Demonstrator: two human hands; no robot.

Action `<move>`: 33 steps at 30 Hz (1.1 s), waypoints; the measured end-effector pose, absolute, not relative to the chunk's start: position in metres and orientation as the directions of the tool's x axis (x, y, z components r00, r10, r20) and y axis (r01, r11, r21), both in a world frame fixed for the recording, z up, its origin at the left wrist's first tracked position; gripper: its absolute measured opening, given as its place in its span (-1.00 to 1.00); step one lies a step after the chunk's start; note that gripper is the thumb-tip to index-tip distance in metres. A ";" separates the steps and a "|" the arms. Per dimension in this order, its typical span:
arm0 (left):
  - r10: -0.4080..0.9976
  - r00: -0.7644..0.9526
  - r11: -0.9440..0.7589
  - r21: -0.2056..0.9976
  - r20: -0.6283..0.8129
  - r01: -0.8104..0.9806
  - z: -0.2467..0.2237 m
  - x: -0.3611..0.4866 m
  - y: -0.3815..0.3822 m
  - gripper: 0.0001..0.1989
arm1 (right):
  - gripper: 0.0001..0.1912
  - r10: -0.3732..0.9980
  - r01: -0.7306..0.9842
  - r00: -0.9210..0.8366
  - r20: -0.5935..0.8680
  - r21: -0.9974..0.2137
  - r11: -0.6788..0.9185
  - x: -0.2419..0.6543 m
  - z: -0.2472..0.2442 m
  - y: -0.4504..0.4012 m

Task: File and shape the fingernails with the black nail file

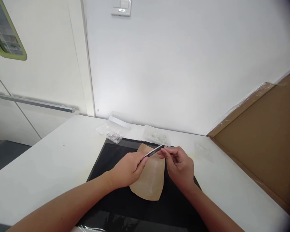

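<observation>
My left hand [130,168] is closed around one end of a thin, flat piece [154,151] with a pale upper face and a dark edge. It is held tilted, seen nearly edge-on, so its exact kind does not show. At its far end, the thumb and forefinger of my right hand [180,164] are pinched together by the tip. What sits between those fingertips is too small to make out. Below both hands lies a tan sheet of paper [148,183] with a shiny middle, on a black mat [118,199].
Clear plastic bags lie behind the mat: one with a white strip [119,121], another with pale contents [157,135]. A small printed label [114,138] touches the mat's back corner. Brown cardboard [261,138] stands along the right of the white table [50,161]; a wall rises behind.
</observation>
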State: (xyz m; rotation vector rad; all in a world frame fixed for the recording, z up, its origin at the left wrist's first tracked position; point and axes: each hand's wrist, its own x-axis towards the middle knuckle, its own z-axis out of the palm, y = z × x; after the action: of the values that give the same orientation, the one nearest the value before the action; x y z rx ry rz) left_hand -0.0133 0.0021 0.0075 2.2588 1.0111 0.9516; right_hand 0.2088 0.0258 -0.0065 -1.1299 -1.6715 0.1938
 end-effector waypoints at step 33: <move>0.834 0.450 -0.521 0.726 0.320 0.449 0.013 -0.008 -0.005 -0.56 | -0.81 0.683 0.655 -0.081 0.726 -0.477 0.586 0.204 -0.011 0.031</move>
State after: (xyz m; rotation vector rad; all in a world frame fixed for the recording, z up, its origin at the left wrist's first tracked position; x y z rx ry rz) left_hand -0.0085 -0.0053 0.0130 2.1499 1.0691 0.9107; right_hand 0.2043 0.0307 -0.0108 -1.0990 -1.7761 0.0335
